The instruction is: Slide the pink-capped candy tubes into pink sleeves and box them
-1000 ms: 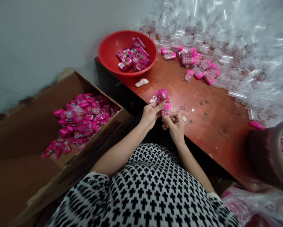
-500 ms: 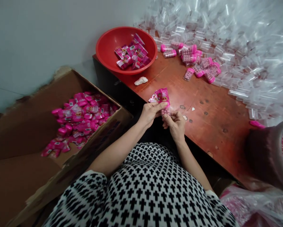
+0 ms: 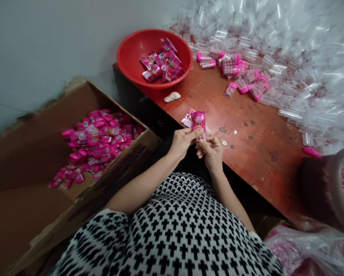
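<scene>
Both hands are together over the near edge of the desk (image 3: 258, 153), fingers nearly closed in a pinch. My left hand (image 3: 180, 145) grips a pink packet (image 3: 199, 118) at its lower end, thumb across the front, the printed top standing clear above. My right hand (image 3: 213, 152) pinches a small bottle (image 3: 201, 137) of pink balls just below it; fingers cover most of that bottle. Beside the packet, to its left, shows a second shiny packet (image 3: 187, 118); I cannot tell whether I hold it or it lies on the desk. Further along the near edge, toward the left corner, lies a crumpled white lump (image 3: 172, 97), and at that corner sits a red bowl (image 3: 128, 61) of pink packets. Toward the far edge, capped bottles (image 3: 231, 69) lie against a wide heap of clear tubes (image 3: 298, 73). At the right end stands a dark tub (image 3: 315, 188) of pink balls. Left of the desk, a cardboard box (image 3: 30, 214) holds pink packaged pieces (image 3: 99, 138).
</scene>
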A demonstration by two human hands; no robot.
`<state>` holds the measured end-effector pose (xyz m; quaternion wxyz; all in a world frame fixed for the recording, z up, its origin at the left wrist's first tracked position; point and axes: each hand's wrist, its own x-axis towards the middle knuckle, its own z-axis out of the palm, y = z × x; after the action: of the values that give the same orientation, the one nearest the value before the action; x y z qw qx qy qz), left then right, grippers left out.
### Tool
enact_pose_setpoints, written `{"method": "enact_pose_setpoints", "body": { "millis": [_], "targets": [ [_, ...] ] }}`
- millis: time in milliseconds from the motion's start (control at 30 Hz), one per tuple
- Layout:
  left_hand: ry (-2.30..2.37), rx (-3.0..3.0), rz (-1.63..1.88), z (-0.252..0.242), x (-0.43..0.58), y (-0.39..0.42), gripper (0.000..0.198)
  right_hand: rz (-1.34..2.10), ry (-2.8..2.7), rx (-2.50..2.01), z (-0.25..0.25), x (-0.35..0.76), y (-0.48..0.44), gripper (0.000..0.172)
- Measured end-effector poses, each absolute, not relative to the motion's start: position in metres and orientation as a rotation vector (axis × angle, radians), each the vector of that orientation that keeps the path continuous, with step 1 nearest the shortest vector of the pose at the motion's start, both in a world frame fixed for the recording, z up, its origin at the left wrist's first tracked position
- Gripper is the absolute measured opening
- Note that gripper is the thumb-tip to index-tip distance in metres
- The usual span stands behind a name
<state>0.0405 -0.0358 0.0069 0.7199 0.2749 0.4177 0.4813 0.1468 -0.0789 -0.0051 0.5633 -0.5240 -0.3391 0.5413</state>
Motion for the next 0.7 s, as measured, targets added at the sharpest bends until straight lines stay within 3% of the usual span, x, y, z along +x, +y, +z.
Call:
{"method": "enact_pose_setpoints", "body": {
  "millis": [167,500,700],
  "targets": [
    [0.945,0.624,1.152,0.011,0.048,-0.045,0.032,1.19,-0.841,-1.258,0.002,0.146,-0.079,0.028],
    [0.897,0.445,1.172,0.013,0.041,-0.056,0.032,1.421,-0.738,-1.105,0.002,0.149,-0.078,0.034],
    [0.827,0.426,1.11,0.01,0.042,-0.064,0.03,1.357,-0.746,-1.152,-0.002,0.146,-0.075,0.036]
  ]
}}
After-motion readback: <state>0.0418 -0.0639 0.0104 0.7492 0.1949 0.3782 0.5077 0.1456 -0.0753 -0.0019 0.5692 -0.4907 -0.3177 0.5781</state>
